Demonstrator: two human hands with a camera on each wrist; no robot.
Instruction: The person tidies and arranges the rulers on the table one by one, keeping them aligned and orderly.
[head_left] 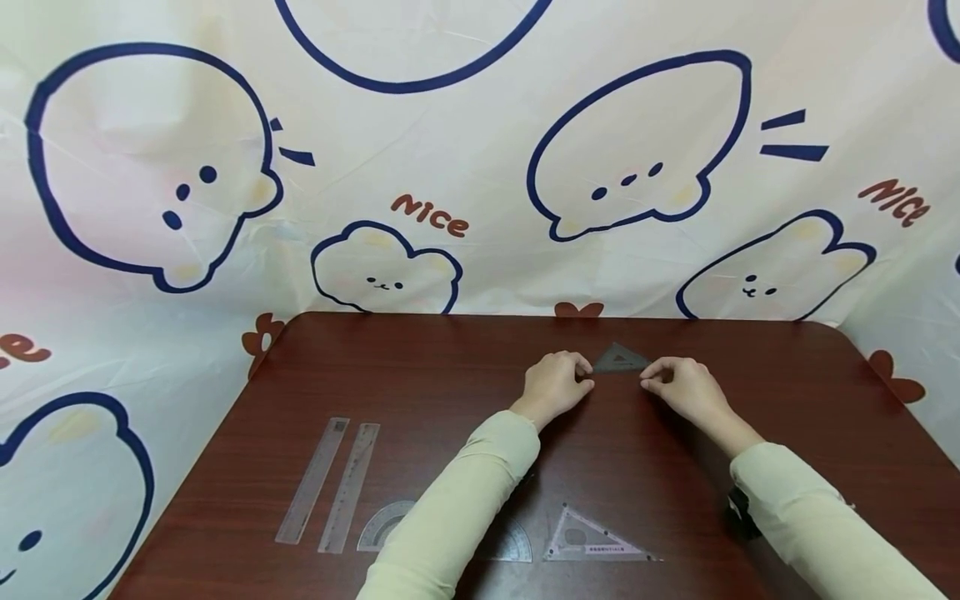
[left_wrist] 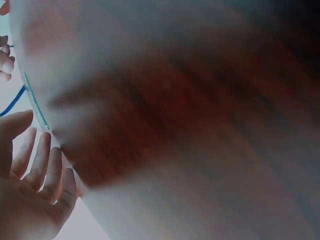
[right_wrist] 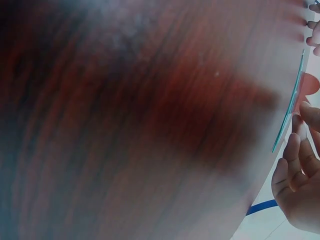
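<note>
A small greenish, see-through set square (head_left: 604, 365) lies flat near the back edge of the brown table, between both hands. My left hand (head_left: 552, 385) is at its left corner, fingers loosely bent; in the left wrist view the thumb stands apart from the fingers and the set square's thin green edge (left_wrist: 37, 102) runs just past the fingertips. At the right corner is my right hand (head_left: 686, 390), thumb and forefinger close together. The right wrist view shows its relaxed fingers (right_wrist: 294, 150) overlapping the set square's edge (right_wrist: 289, 111).
Two clear rulers (head_left: 311, 483) lie side by side at the left of the table (head_left: 787, 400). A protractor (head_left: 378, 523) and another protractor (head_left: 516, 546) sit partly behind the left sleeve. Right of them lies a clear set square (head_left: 557, 540). A printed cloth (head_left: 487, 158) hangs behind.
</note>
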